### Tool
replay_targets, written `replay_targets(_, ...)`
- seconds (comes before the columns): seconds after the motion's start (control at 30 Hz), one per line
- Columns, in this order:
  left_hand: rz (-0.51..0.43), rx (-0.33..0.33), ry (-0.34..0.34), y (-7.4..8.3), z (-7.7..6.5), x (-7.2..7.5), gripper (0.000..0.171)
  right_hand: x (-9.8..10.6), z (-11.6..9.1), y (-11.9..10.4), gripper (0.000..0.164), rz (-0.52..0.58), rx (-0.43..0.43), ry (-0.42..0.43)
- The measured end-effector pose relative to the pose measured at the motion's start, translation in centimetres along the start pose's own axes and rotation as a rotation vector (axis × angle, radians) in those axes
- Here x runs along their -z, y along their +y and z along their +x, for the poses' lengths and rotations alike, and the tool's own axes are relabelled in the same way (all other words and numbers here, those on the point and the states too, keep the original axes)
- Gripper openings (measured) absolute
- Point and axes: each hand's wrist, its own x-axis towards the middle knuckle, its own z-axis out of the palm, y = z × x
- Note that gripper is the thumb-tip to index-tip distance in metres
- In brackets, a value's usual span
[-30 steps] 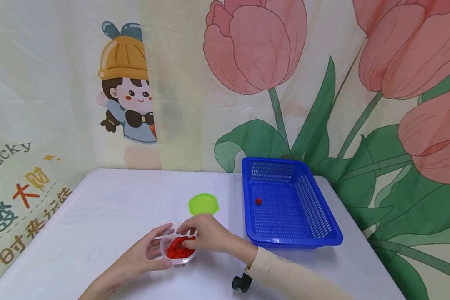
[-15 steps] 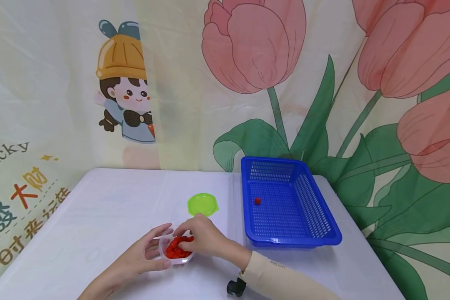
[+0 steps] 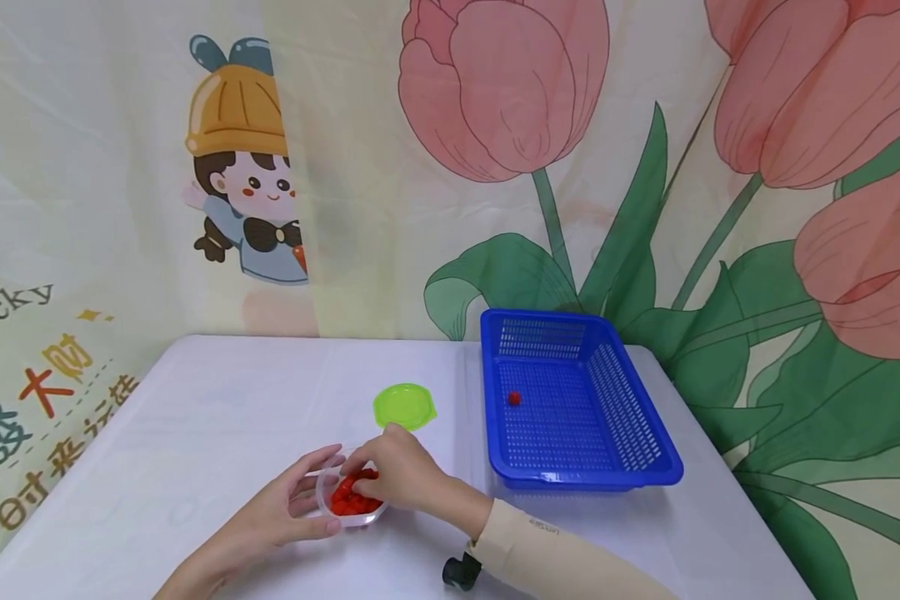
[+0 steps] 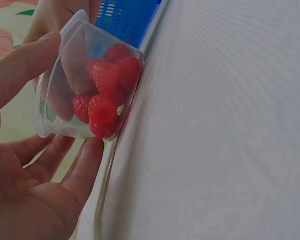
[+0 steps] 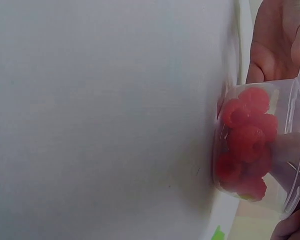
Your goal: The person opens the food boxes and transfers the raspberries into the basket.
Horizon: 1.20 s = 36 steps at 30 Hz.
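Observation:
A clear plastic tub (image 3: 358,522) of red raspberries (image 4: 105,75) stands on the white table near its front. My left hand (image 3: 281,504) holds the tub from the left, thumb on one side and fingers spread along the other. Reaching in over the rim, my right hand (image 3: 412,471) has its thumb and fingertips down among the berries. Through the clear wall in the left wrist view, a finger (image 4: 76,75) comes right up to the raspberries. I cannot tell whether the right fingers pinch a berry. In the right wrist view, raspberries (image 5: 247,142) are heaped at the tub's bottom.
A bright green lid (image 3: 403,406) lies on the table behind the tub. To the right is a blue plastic basket (image 3: 577,477) with slotted walls and one raspberry (image 3: 514,398) inside. A black device (image 3: 462,572) hangs below the right sleeve. Behind the table rises a printed curtain (image 3: 352,208).
The right hand has stayed in the tub, with its wrist and forearm shifting slightly left. The left hand keeps its hold. The whole head view has drifted a little.

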Motion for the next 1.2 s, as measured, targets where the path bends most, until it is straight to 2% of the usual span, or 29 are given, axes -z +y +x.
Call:
replay_targets(0.3,-0.007,-0.033,-0.011,-0.2,0.1,0.0,0.096,0.3,0.3,-0.1,0.014,-0.101,0.052,-0.005)
replay_targets(0.47,0.008,-0.041,-0.006,-0.2,0.3,0.0,0.095,1.0,0.0,0.1,0.013,-0.003,0.043,-0.012)
replay_targets(0.63,0.016,-0.020,-0.001,-0.1,0.4,0.0,0.096,2.0,-0.5,0.3,0.013,0.113,0.009,-0.023)
replay_targets(1.0,0.054,0.017,0.044,0.0,0.6,-0.2,0.096,6.0,-1.7,0.8,0.013,0.204,0.006,-0.015)
replay_targets(1.2,0.049,0.043,0.047,0.0,0.8,-0.1,0.096,9.0,-2.0,1.4,0.011,0.213,-0.008,0.010)
